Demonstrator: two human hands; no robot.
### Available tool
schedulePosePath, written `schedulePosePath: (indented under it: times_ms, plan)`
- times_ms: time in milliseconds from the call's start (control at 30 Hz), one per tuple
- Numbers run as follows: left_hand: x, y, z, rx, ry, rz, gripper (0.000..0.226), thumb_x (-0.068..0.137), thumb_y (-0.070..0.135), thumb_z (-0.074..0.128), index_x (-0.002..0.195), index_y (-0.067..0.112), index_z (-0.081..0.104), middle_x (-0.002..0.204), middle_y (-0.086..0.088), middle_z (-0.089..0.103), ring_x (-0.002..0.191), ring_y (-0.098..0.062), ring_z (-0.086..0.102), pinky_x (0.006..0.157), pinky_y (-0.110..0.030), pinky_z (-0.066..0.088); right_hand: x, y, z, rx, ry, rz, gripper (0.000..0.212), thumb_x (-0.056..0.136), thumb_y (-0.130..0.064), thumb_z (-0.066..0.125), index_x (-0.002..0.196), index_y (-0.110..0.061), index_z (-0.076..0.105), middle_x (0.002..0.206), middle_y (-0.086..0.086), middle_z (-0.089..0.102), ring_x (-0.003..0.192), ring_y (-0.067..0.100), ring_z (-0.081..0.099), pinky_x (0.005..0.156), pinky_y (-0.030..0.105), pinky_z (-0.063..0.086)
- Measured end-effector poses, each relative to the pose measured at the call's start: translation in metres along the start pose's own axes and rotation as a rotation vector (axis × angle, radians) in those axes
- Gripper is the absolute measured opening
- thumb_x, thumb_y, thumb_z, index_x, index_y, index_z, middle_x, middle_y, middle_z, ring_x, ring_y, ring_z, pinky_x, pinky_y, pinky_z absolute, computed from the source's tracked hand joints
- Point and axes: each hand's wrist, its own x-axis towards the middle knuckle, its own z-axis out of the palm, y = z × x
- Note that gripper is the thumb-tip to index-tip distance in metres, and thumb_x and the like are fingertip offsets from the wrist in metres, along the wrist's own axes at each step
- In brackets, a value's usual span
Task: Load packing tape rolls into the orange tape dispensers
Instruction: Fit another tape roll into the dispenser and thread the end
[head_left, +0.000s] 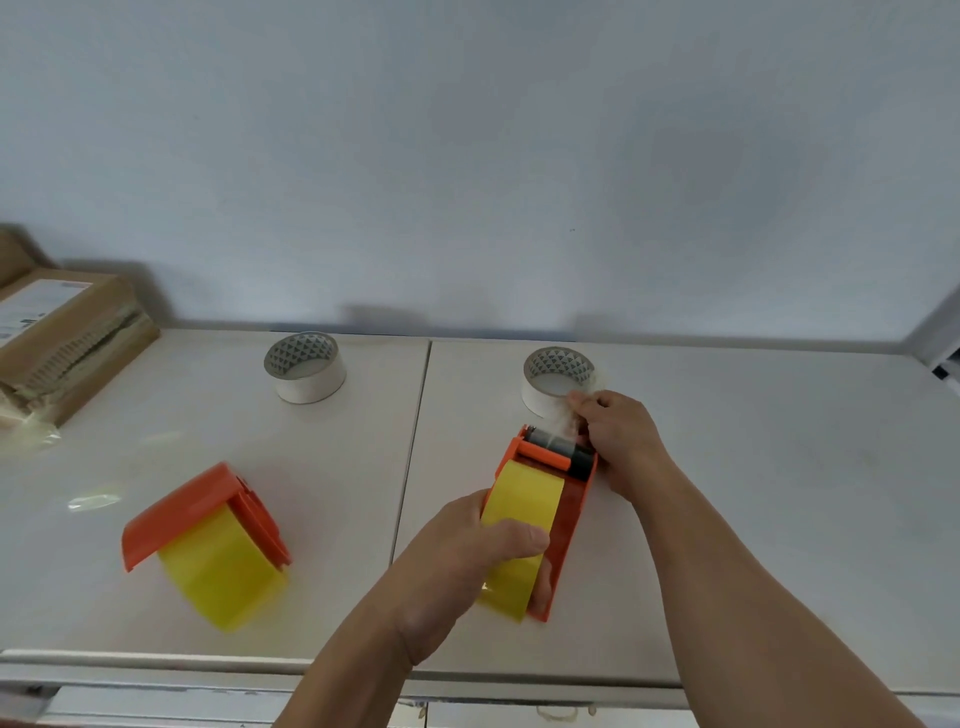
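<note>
On a white table (727, 467) against a pale wall, the left hand (467, 551) clasps a yellow roll (524, 525) seated in an orange dispenser (569, 519). Just beyond that grip, the right hand (618, 436) pinches the clear tape end (563, 421) over the dispenser's roller. Left of the grip a second dispenser (197, 514) lies loaded, and two white rolls (305, 367) sit farther back.

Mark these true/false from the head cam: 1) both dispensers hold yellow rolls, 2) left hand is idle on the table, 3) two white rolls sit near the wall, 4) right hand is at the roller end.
1) True: the left dispenser and the held dispenser each carry a yellow roll.
2) False: the left hand grips the yellow roll.
3) True: one white roll at left, another beyond the held dispenser.
4) True: the right hand pinches clear tape there.
</note>
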Motion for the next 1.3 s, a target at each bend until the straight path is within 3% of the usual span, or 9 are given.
schedulePosePath:
  times_ms: [100, 200, 333, 433, 633, 900, 1000, 1200, 1300]
  plan:
    - [-0.002, 0.001, 0.0, 0.022, 0.041, 0.051, 0.057, 0.063, 0.051, 0.067, 0.106, 0.013, 0.065, 0.09, -0.016, 0.074, 0.081, -0.034, 0.072, 0.085, -0.048, 0.057, -0.003, 0.0, 0.0, 0.157, -0.01, 0.08, 0.016, 0.094, -0.017, 0.063, 0.089, -0.003, 0.065, 0.076, 0.013, 0.062, 0.065, 0.024, 0.059, 0.064, 0.037, 0.051]
    - [-0.007, 0.007, 0.002, -0.009, 0.068, 0.116, 0.047, 0.063, 0.052, 0.067, 0.093, 0.016, 0.065, 0.068, -0.004, 0.071, 0.061, -0.02, 0.067, 0.075, -0.044, 0.058, -0.008, 0.004, -0.003, 0.269, -0.044, 0.104, 0.02, 0.093, -0.01, 0.061, 0.108, 0.004, 0.065, 0.085, 0.017, 0.06, 0.065, 0.023, 0.059, 0.052, 0.027, 0.053]
    - [-0.01, 0.011, 0.006, -0.047, 0.093, 0.214, 0.036, 0.062, 0.048, 0.068, 0.084, 0.02, 0.068, 0.063, -0.008, 0.068, 0.056, -0.021, 0.064, 0.064, -0.04, 0.056, -0.019, 0.01, 0.0, 0.44, -0.095, 0.145, 0.018, 0.086, -0.007, 0.058, 0.098, 0.003, 0.066, 0.093, 0.026, 0.066, 0.079, 0.037, 0.064, 0.076, 0.042, 0.057]
    - [-0.011, 0.016, 0.01, -0.105, 0.11, 0.286, 0.023, 0.063, 0.043, 0.068, 0.075, 0.023, 0.07, 0.057, -0.011, 0.066, 0.051, -0.024, 0.061, 0.061, -0.039, 0.053, -0.034, 0.017, 0.006, 0.505, -0.223, 0.201, 0.041, 0.086, -0.015, 0.059, 0.122, 0.004, 0.065, 0.127, 0.032, 0.062, 0.118, 0.049, 0.058, 0.1, 0.063, 0.046]
    - [-0.002, 0.014, 0.01, -0.211, 0.23, 0.333, 0.023, 0.061, 0.042, 0.067, 0.066, 0.02, 0.07, 0.054, -0.012, 0.064, 0.052, -0.026, 0.061, 0.063, -0.043, 0.054, -0.062, 0.032, 0.019, 0.778, -0.61, 0.302, 0.053, 0.098, -0.03, 0.054, 0.14, 0.002, 0.049, 0.144, 0.031, 0.047, 0.133, 0.049, 0.044, 0.111, 0.064, 0.031]
    - [0.008, 0.012, 0.019, -0.461, 0.221, 0.352, 0.036, 0.064, 0.036, 0.067, 0.068, 0.002, 0.061, 0.046, -0.017, 0.058, 0.042, -0.026, 0.055, 0.055, -0.034, 0.054, -0.081, 0.041, 0.021, 0.971, -0.579, 0.229, 0.036, 0.09, -0.028, 0.057, 0.114, -0.003, 0.069, 0.103, 0.022, 0.072, 0.097, 0.037, 0.068, 0.11, 0.058, 0.037]
    - [0.01, 0.013, 0.021, -0.508, 0.221, 0.364, 0.027, 0.065, 0.032, 0.067, 0.066, 0.005, 0.065, 0.046, -0.016, 0.058, 0.042, -0.025, 0.055, 0.053, -0.032, 0.054, -0.088, 0.039, 0.022, 1.0, -0.508, 0.166, 0.036, 0.093, -0.031, 0.052, 0.107, -0.005, 0.072, 0.096, 0.019, 0.075, 0.083, 0.032, 0.074, 0.091, 0.051, 0.054]
    - [0.013, 0.012, 0.027, -0.607, 0.229, 0.368, 0.026, 0.074, 0.03, 0.061, 0.059, 0.011, 0.07, 0.044, -0.012, 0.057, 0.044, -0.024, 0.055, 0.059, -0.034, 0.052, -0.103, 0.039, 0.026, 1.021, -0.409, 0.077, 0.048, 0.102, -0.039, 0.041, 0.13, -0.005, 0.062, 0.119, 0.02, 0.069, 0.107, 0.035, 0.067, 0.098, 0.051, 0.052]
    - [0.018, 0.013, 0.024, -0.661, 0.214, 0.361, 0.031, 0.067, 0.034, 0.073, 0.082, 0.007, 0.067, 0.052, -0.012, 0.061, 0.051, -0.024, 0.061, 0.059, -0.035, 0.055, -0.114, 0.037, 0.028, 1.0, -0.484, 0.04, 0.064, 0.098, -0.056, 0.033, 0.134, -0.01, 0.06, 0.133, 0.02, 0.063, 0.126, 0.036, 0.057, 0.108, 0.051, 0.041]
